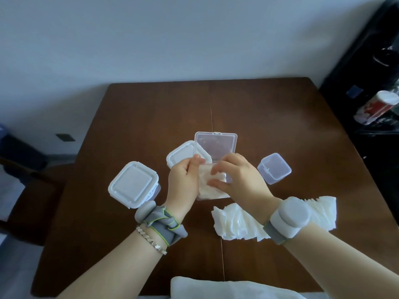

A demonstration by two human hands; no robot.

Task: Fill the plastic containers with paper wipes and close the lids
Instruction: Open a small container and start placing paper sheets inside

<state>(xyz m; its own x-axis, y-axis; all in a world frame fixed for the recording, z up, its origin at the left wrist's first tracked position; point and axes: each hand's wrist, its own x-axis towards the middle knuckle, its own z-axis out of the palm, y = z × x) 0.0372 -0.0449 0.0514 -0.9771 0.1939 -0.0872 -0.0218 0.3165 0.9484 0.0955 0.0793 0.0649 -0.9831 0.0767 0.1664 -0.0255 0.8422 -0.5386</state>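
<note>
A clear hinged plastic container (212, 196) sits at the table's middle with its lid (216, 144) standing open at the back. White paper wipes (205, 186) lie inside it. My left hand (185, 178) grips the container's left wall. My right hand (237, 175) presses its fingers down on the wipes in the container. A fanned stack of loose wipes (239, 223) lies on the table near the front right, partly under my right wrist.
Two white-lidded containers stand shut at the left (132, 186) and behind my left hand (181, 155). A small clear box (274, 168), lid shut, stands at the right. The brown table (269, 126) meets a wall behind; black furniture with a can (375, 108) is at the right.
</note>
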